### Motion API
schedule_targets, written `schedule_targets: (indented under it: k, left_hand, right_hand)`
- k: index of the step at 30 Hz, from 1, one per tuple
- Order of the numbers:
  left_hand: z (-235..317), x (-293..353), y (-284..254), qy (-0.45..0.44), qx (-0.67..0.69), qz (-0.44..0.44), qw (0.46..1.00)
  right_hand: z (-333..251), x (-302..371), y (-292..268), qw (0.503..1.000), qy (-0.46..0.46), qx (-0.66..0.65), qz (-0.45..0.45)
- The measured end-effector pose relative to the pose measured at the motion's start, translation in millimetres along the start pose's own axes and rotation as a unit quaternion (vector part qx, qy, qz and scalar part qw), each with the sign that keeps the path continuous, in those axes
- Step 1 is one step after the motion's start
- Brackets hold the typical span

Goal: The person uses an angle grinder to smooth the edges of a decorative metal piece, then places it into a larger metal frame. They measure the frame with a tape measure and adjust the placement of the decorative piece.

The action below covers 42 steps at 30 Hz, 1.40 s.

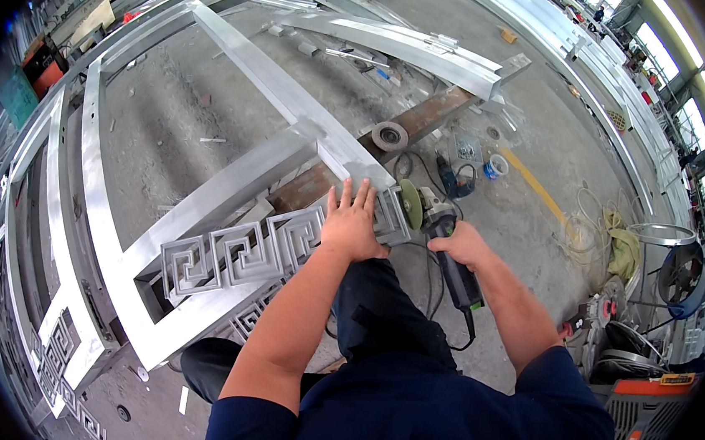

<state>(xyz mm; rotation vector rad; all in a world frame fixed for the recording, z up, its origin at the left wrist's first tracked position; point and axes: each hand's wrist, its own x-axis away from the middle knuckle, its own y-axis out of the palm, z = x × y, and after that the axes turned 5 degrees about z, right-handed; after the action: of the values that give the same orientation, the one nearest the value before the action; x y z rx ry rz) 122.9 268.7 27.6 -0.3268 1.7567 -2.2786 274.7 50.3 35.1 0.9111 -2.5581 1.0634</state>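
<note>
My left hand (351, 227) lies spread on a silvery fretwork panel (248, 252) with square spiral patterns, its fingers pointing away from me. The panel rests at the near part of a large welded metal frame (215, 183), and my hand hides some of it. In my right hand (462, 245) is an angle grinder (455, 274), gripped around its body, with the cord trailing off its near end. The grinder's greenish disc (411, 204) stands at the panel's right end; whether it touches the metal I cannot tell.
A rusty beam (435, 112) runs under the frame, with a loose abrasive wheel (390, 136) on it. On the floor to the right are a power drill (452, 179), a round tub (496, 166) and tangled cords. An orange machine (649, 399) stands at lower right. Metal profiles (404, 44) lie beyond.
</note>
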Motion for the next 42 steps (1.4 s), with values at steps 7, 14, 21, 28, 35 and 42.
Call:
schedule_targets:
  k: [7,14,21,28,35,42]
  left_hand:
    - [3,0,-3,0.003,-0.002,-0.006,1.000]
    - [33,18,-11,0.051,0.022,0.158,0.986]
    - [159,102,-30,0.295,0.149,-0.084,0.940]
    - [185,124,15,0.347,-0.188,0.163,0.904]
    - [183,131,28,0.399,-0.113,0.123,0.902]
    - [220,140,34,0.108,0.121,-0.137,0.977]
  right_hand:
    - [20,33,-19,0.976,-0.006,-0.217,0.032]
    - [49,72,-51,0.891,0.052,-0.450,0.035]
    - [87,68,-37,0.807,0.098,-0.578,0.075]
    - [96,72,-11,0.767,0.089,-0.614,0.162]
    - [126,84,-16,0.736,0.090,-0.656,0.142]
    - [120,115,-26,0.759,0.085,-0.646,-0.014]
